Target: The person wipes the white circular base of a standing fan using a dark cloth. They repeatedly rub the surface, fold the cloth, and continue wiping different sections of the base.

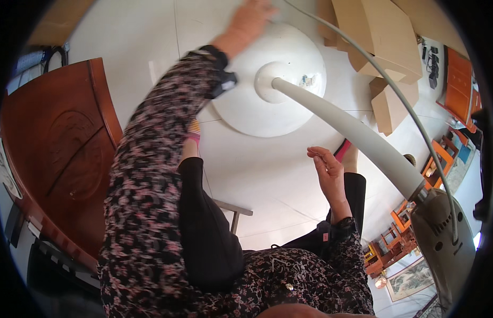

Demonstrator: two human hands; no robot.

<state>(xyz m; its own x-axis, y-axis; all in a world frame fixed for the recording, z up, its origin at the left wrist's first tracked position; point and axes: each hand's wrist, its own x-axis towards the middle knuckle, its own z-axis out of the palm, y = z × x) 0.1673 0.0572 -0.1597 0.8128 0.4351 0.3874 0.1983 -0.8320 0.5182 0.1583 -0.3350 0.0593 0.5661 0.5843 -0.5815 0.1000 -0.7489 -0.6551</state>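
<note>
My left hand [250,26] is stretched far forward at the top edge, blurred, over the rim of a round white pedestal base [246,115]; whether it holds anything cannot be seen. A pale curved pole [342,123] rises from the base to a grey vented housing [441,238] at the lower right, apparently of a standing appliance. A grey cord [397,91] loops from the top edge to that housing. My right hand [330,171] hovers between the base and my lap, left of the pole, its fingers loosely bent and nothing visible in it.
At the left stands a carved reddish-brown wooden piece of furniture [75,151]. Cardboard boxes [381,39] sit on the pale tiled floor [266,175] at the upper right. Small wooden furniture [441,163] and a framed picture [411,280] are farther right. Both my feet flank the base.
</note>
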